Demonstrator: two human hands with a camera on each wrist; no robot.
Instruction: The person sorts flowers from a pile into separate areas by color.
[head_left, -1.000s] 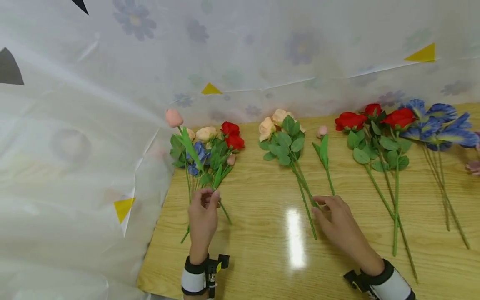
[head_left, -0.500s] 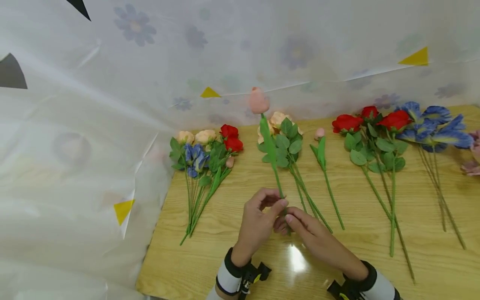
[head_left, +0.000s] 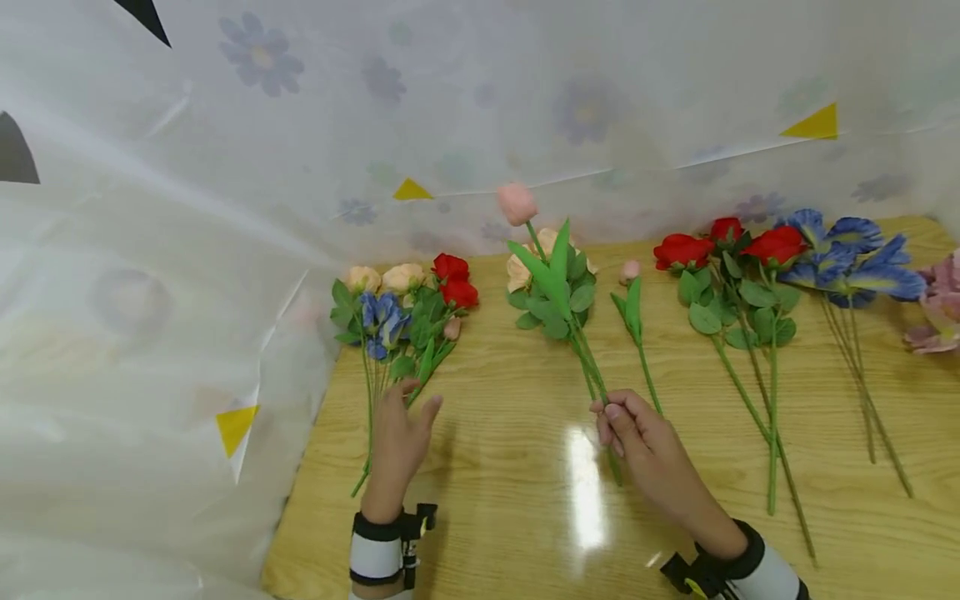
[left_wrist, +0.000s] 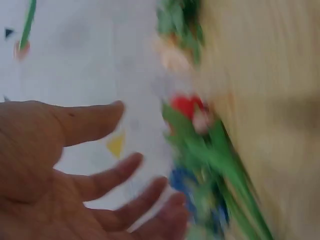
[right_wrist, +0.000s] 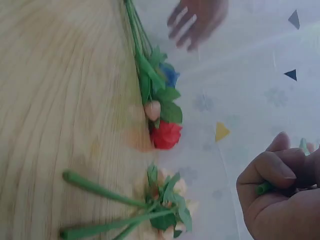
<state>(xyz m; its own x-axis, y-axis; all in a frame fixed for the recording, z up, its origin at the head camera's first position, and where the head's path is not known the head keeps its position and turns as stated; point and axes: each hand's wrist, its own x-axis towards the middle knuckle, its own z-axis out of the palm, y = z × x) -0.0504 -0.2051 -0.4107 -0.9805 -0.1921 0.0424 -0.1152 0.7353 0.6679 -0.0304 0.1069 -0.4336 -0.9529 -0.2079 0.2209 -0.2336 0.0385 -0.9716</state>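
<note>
My right hand (head_left: 637,437) pinches the lower stem of a pink tulip (head_left: 517,204), raised above the table, its green leaves in front of the peach roses (head_left: 517,273). In the right wrist view, its green stem end (right_wrist: 263,188) shows in the curled fingers. My left hand (head_left: 401,437) hovers over the stems of the mixed bunch at the left, fingers spread and holding nothing, as the left wrist view also shows. That bunch has red roses (head_left: 456,283), blue flowers (head_left: 384,321), peach roses and a small pink tulip bud (head_left: 452,327).
Another pink tulip (head_left: 630,271) lies right of the peach roses. Farther right are red roses (head_left: 682,250), blue irises (head_left: 855,258) and mauve flowers (head_left: 937,304). A white patterned sheet (head_left: 465,92) hangs behind and left of the wooden table (head_left: 510,517).
The left hand brought the pink tulip from the left bunch to the middle, where both hands held it. Now the right hand alone holds it, and the left hand is back at the bunch.
</note>
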